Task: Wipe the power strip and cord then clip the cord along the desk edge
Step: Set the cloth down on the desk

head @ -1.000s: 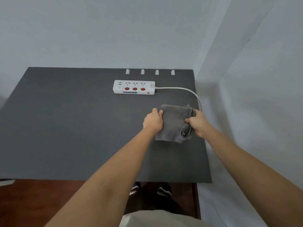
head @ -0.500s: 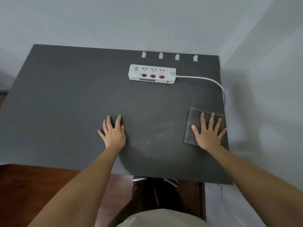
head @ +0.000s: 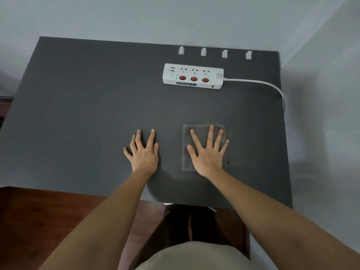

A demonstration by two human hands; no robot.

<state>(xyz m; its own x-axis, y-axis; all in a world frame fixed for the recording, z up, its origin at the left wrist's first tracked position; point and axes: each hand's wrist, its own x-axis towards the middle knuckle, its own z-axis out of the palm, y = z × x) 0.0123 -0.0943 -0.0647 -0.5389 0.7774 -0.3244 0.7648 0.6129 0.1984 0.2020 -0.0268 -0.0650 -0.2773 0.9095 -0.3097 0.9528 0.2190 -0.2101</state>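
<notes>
Now left hand (head: 143, 154) lay flat on bare desk (head: 78, 114), fingers spread, holding nothing; right hand (head: 209, 152) was spread flat on folded grey cloth (head: 186, 162), pressing it down. Power strip (head: 192, 76) sat well beyond, cord (head: 253, 81) running right over desk edge, four clips (head: 214, 53) behind. Probably best: gather cloth, steady strip with left hand, wipe strip first

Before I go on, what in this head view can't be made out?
- Cord: it drops over the desk's right edge, so plug and outlet are hidden.
- Cloth: the right hand lies flat on it, covering most of it.
- Clips: too small to tell their open side.
- Power strip: markings too small to read.
</notes>
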